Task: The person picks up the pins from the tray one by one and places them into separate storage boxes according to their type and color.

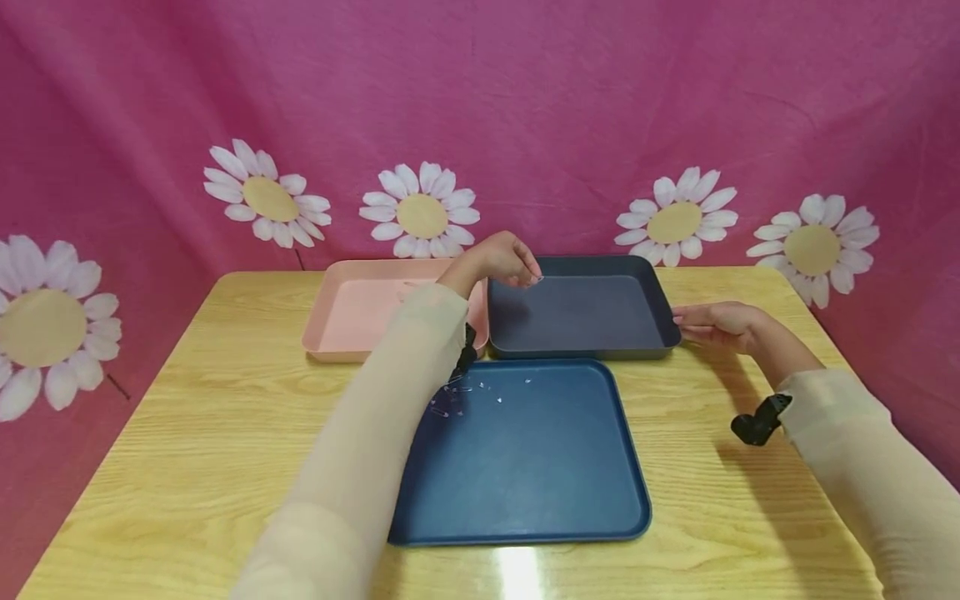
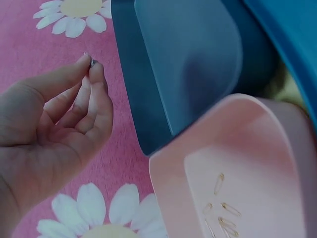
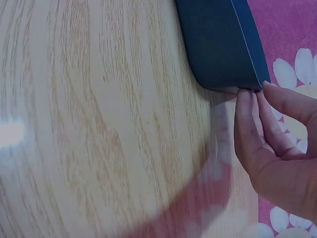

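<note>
My left hand (image 1: 504,260) is raised over the left end of the dark grey tray (image 1: 577,310). In the left wrist view, its thumb and index fingertip pinch a small silvery piece (image 2: 92,63), mostly hidden by the fingers. The right hand (image 1: 720,323) touches the dark tray's right side, fingertips against the outer wall and thumb at the rim in the right wrist view. Gold safety pins (image 2: 228,223) lie in the pink tray (image 2: 173,198) below the left hand. On the blue tray (image 1: 540,467) are safety pins (image 1: 442,408) and small silvery bits (image 1: 500,400).
All three trays stand on a wooden table (image 1: 217,433), pink and dark grey side by side at the back, blue in front. Behind hangs a pink cloth (image 1: 540,125) with daisies. The left sleeve (image 1: 375,433) covers part of the blue tray.
</note>
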Action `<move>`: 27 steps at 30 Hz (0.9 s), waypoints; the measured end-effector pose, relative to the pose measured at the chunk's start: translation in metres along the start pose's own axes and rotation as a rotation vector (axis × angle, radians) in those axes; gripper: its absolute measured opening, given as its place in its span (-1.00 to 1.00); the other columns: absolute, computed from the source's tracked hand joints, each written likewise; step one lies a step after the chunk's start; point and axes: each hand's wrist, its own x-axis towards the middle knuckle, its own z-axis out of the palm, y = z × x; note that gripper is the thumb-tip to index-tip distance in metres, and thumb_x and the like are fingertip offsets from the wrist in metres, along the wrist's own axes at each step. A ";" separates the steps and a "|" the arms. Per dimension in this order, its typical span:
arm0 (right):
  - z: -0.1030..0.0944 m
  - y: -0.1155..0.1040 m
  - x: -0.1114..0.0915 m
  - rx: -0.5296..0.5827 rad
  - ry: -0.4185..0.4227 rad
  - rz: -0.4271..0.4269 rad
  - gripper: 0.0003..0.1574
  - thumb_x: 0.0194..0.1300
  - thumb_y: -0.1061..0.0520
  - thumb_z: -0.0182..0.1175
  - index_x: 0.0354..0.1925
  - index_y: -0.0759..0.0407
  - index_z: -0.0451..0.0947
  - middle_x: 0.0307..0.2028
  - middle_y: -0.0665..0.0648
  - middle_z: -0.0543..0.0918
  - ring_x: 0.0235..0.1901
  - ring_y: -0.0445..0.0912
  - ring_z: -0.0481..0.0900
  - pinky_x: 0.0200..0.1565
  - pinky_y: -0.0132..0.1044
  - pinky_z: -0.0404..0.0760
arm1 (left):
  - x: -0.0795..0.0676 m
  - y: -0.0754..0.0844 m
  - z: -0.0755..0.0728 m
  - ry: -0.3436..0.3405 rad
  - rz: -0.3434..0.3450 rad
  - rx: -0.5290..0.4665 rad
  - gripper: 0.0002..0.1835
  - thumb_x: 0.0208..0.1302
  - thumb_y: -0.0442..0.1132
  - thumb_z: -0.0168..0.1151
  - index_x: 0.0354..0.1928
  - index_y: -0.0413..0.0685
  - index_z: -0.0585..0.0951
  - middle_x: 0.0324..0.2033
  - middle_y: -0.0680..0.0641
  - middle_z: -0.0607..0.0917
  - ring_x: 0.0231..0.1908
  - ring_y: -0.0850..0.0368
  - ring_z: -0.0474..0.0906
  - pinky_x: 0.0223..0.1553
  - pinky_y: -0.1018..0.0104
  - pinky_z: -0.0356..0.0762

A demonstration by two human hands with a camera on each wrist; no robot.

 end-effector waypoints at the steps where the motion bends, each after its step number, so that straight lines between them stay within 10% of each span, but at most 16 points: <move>1: 0.001 0.000 0.000 0.000 0.003 -0.003 -0.66 0.36 0.25 0.11 -0.41 -0.17 0.64 -0.35 -0.23 0.67 -0.24 -0.37 0.65 -0.05 -0.48 0.65 | 0.001 0.002 0.000 0.003 -0.008 -0.002 -0.78 0.22 -0.37 0.27 -0.10 -0.28 0.67 -0.36 -0.02 0.68 -0.33 0.21 0.55 -0.11 0.30 0.64; 10: 0.014 -0.001 -0.001 0.001 0.008 -0.013 -0.66 0.34 0.27 0.13 -0.41 -0.17 0.64 -0.35 -0.23 0.67 -0.24 -0.36 0.66 -0.04 -0.46 0.65 | 0.014 0.011 0.002 0.023 -0.069 -0.045 -0.71 0.27 -0.42 0.16 0.01 -0.34 0.62 0.00 -0.22 0.67 -0.30 0.21 0.54 -0.38 0.50 0.51; 19: 0.015 -0.004 -0.001 -0.038 0.031 -0.028 -0.66 0.34 0.27 0.12 -0.42 -0.15 0.64 -0.36 -0.24 0.66 -0.26 -0.38 0.65 -0.06 -0.48 0.65 | 0.014 0.005 0.003 0.124 -0.101 -0.060 -0.72 0.29 -0.36 0.12 -0.02 -0.33 0.64 -0.36 -0.05 0.61 -0.39 0.22 0.50 -0.17 0.33 0.62; 27: 0.007 -0.001 -0.003 -0.145 0.070 -0.025 -0.46 0.35 0.21 0.14 0.27 0.17 0.34 -0.36 -0.30 0.61 -0.25 -0.43 0.62 -0.01 -0.50 0.62 | -0.009 -0.007 0.001 0.119 -0.001 0.009 -0.74 0.33 -0.27 0.15 -0.03 -0.25 0.65 -0.04 -0.18 0.70 -0.02 0.04 0.64 0.07 0.19 0.62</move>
